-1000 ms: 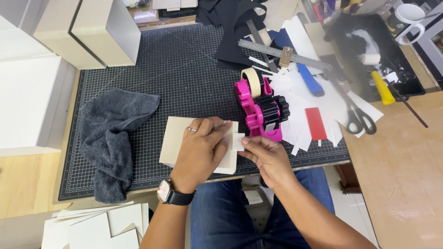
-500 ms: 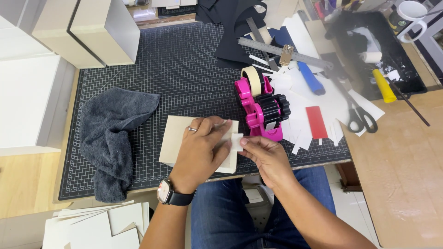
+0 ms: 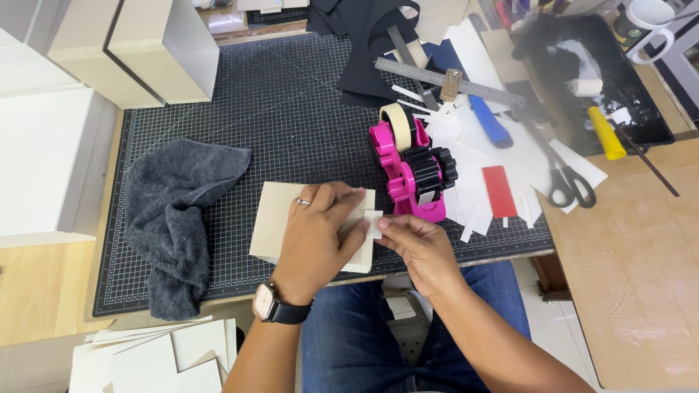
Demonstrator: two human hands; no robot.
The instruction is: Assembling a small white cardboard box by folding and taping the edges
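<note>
A beige cardboard piece (image 3: 275, 218) lies flat on the black cutting mat (image 3: 291, 116) near its front edge. My left hand (image 3: 317, 236) presses down on the board's right half, fingers spread; it wears a ring and a wristwatch. My right hand (image 3: 415, 244) pinches a short strip of pale tape (image 3: 373, 222) at the board's right edge, thumb and forefinger on it. A pink tape dispenser (image 3: 411, 164) with a beige tape roll and a black roll stands just behind my right hand.
A dark grey cloth (image 3: 178, 218) lies on the mat's left. Beige boxes (image 3: 138, 51) stand at back left. White paper scraps, a red strip (image 3: 499, 191), scissors (image 3: 564, 185), a metal ruler (image 3: 444, 78), a blue-handled tool (image 3: 489, 120) and a black tray (image 3: 604, 87) sit right. Card sheets (image 3: 153, 356) lie at lower left.
Almost nothing has moved. Both hands stay at the board's right edge; my right fingers have shifted slightly on the tape strip.
</note>
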